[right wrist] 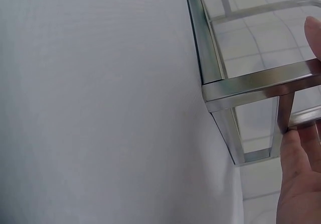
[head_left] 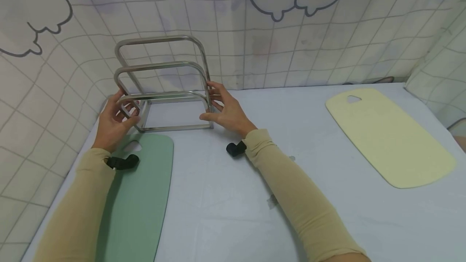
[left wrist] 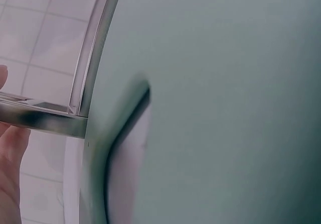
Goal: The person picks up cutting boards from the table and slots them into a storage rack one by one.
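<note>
A silver metal rack [head_left: 178,64] with three rounded hoops stands toward the back left of the table. My left hand [head_left: 113,123] grips its left side, thumb in front and fingers behind the bar. On the right side, my right hand [head_left: 228,110] holds the rack's upright, the thumb at the front and the fingers reaching round behind. Just in front of the rack lies a green cutting board [head_left: 145,197], partly under my left forearm. Its handle hole shows large in the left wrist view. The rack's lower corner [right wrist: 215,93] sits close over the white cloth in the right wrist view.
A pale yellow cutting board [head_left: 389,136] lies flat on the right of the white-covered table [head_left: 218,197]. Behind and to the left hangs a grid-patterned cloth [head_left: 291,47] with cloud outlines. A dark cable [head_left: 382,80] shows at the back edge.
</note>
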`<state>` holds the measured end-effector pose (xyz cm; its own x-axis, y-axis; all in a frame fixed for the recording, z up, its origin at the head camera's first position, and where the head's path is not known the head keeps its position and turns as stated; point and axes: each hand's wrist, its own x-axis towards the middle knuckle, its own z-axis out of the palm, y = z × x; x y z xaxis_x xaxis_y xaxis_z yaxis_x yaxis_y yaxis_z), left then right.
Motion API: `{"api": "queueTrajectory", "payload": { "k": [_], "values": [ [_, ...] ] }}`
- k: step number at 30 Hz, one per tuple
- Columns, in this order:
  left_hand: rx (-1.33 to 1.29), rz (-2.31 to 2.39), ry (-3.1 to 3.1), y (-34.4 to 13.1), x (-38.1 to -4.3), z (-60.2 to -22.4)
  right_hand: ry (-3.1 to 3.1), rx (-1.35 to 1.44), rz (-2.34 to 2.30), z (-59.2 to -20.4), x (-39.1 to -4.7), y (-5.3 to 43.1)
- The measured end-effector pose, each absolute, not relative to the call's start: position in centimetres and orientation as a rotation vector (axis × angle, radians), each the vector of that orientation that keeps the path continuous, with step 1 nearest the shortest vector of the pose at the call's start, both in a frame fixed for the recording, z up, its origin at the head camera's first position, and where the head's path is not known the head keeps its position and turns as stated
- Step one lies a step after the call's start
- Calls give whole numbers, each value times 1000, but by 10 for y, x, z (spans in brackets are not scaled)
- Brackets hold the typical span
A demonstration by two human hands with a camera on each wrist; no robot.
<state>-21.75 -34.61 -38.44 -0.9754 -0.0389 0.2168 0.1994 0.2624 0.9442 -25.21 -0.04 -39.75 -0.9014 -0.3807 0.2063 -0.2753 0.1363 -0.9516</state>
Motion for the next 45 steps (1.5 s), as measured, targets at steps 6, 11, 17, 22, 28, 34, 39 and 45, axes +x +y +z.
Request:
{"api": "queueTrajectory", "payload": {
  "k": [6,11,17,22,28,34,39,45],
  "values": [
    [-175,-1754,-2352,-344,-216,-383,2308,-670,-1884,-395,-252,1],
    [-231,-1717,-2370,-342,-213,-382,2324,-668,-1858,-393,-252,3],
    [-280,-1602,-2409,-340,-212,-385,2327,-663,-1857,-394,-254,6],
    [-301,-1649,-2377,-339,-214,-385,2327,-662,-1863,-395,-254,8],
    [-320,-1643,-2376,-339,-215,-384,2324,-660,-1865,-394,-253,9],
    [-327,-1665,-2355,-338,-216,-385,2332,-658,-1855,-394,-253,10],
    [-346,-1701,-2355,-339,-215,-386,2326,-650,-1862,-394,-253,12],
    [-376,-1746,-2365,-340,-215,-385,2317,-639,-1873,-393,-252,15]
  ]
}}
